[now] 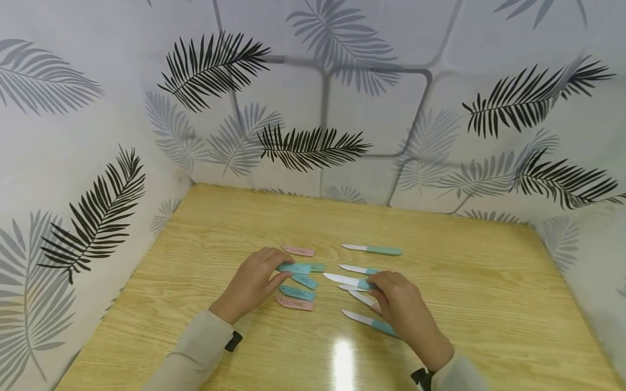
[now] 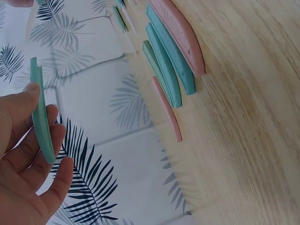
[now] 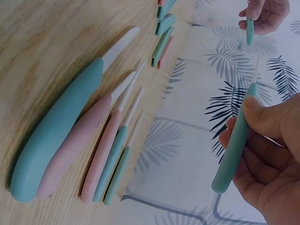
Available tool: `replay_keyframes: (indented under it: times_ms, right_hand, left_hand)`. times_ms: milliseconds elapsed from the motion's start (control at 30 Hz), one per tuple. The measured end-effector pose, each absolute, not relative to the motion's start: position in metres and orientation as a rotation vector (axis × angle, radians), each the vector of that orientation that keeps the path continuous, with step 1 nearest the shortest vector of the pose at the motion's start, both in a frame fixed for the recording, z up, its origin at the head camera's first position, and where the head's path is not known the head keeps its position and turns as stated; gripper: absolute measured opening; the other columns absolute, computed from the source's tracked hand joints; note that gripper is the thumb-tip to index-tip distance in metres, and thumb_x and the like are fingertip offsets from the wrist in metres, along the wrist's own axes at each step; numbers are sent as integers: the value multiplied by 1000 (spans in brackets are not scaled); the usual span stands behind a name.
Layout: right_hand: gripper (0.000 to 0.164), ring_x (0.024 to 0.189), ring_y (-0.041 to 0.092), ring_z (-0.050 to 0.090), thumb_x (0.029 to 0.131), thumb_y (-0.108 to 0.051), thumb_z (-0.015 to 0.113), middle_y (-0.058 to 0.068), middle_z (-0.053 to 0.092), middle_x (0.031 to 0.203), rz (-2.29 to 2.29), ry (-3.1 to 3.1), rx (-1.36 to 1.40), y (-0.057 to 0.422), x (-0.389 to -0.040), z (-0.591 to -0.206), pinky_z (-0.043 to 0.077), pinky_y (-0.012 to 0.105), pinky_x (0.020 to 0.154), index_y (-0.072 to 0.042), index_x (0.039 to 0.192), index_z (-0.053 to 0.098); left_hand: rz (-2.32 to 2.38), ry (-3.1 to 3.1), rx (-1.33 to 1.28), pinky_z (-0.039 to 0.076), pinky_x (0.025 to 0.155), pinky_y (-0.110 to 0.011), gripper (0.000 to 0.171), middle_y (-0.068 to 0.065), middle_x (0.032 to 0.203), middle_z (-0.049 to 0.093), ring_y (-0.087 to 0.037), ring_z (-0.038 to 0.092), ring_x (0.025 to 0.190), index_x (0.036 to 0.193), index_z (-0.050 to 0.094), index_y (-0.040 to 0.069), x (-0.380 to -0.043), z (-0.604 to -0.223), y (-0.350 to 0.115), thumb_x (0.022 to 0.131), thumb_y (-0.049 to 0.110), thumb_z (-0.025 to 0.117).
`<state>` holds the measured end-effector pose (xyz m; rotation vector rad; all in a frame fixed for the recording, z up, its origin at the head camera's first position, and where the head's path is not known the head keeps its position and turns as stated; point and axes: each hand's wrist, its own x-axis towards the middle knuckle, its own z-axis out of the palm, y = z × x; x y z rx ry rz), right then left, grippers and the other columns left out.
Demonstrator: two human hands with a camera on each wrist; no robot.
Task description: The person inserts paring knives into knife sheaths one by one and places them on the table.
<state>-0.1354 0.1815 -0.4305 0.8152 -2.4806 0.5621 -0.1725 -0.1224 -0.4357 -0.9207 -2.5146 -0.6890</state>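
My left hand (image 1: 254, 283) pinches a blue-green knife sheath (image 2: 42, 117) between thumb and fingers, held up off the table. In my right hand (image 1: 406, 312) is a paring knife with a blue-green handle (image 3: 234, 145) and a white blade (image 1: 337, 278). The blade points left toward the sheath, and a gap lies between the blade tip and the sheath's end. Below the left hand lie several loose sheaths: a pink one (image 1: 299, 251), a green one (image 1: 318, 267), blue ones (image 1: 297, 293) and another pink one (image 1: 294, 304), some lettered.
Several bare-bladed knives lie near the right hand, among them a green-handled knife (image 1: 384, 250), a pink-handled knife (image 3: 101, 157) and a large-looking blue-handled knife (image 3: 56, 131). The wood-grain table (image 1: 220, 222) meets a leaf-patterned cloth backdrop (image 1: 293, 108) behind and at the sides.
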Motion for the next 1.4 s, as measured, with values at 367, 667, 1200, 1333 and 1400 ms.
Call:
replay_keyframes:
  times_ms: [367, 667, 1200, 1333, 1400]
  right_hand:
    - [24, 83, 21, 68, 71, 5, 80, 7, 68, 91, 567, -2482, 809, 176, -132, -432, 56, 23, 70, 0, 92, 70]
    - [24, 83, 21, 68, 72, 5, 80, 8, 69, 91, 578, -2499, 799, 173, -132, -432, 56, 22, 69, 1, 92, 70]
    - [22, 83, 26, 67, 72, 7, 78, 12, 68, 90, 572, -2422, 833, 169, -132, -437, 58, 28, 70, 2, 90, 68]
    - [22, 84, 27, 67, 72, 7, 78, 12, 68, 91, 568, -2419, 838, 170, -132, -438, 58, 29, 71, 3, 91, 68]
    - [22, 84, 27, 67, 72, 7, 78, 13, 68, 91, 560, -2417, 843, 170, -132, -438, 58, 29, 71, 3, 91, 68]
  left_hand:
    - [-688, -2519, -963, 51, 88, -33, 24, 0, 107, 67, -15, 61, 100, 107, 67, 10, -167, -431, -114, 85, 18, 74]
    - [-686, -2520, -954, 51, 89, -35, 24, 0, 109, 67, -16, 61, 102, 108, 66, 10, -165, -431, -113, 86, 19, 73]
    - [-848, -2504, -1012, 53, 83, -26, 22, -2, 109, 66, -14, 61, 100, 107, 67, 8, -165, -436, -110, 86, 13, 71]
    - [-848, -2499, -1021, 53, 85, -27, 21, -2, 109, 66, -15, 61, 102, 107, 67, 7, -164, -436, -109, 87, 13, 70]
    - [-841, -2500, -1029, 53, 86, -28, 22, -3, 109, 66, -16, 61, 103, 108, 67, 6, -164, -436, -108, 87, 14, 70]
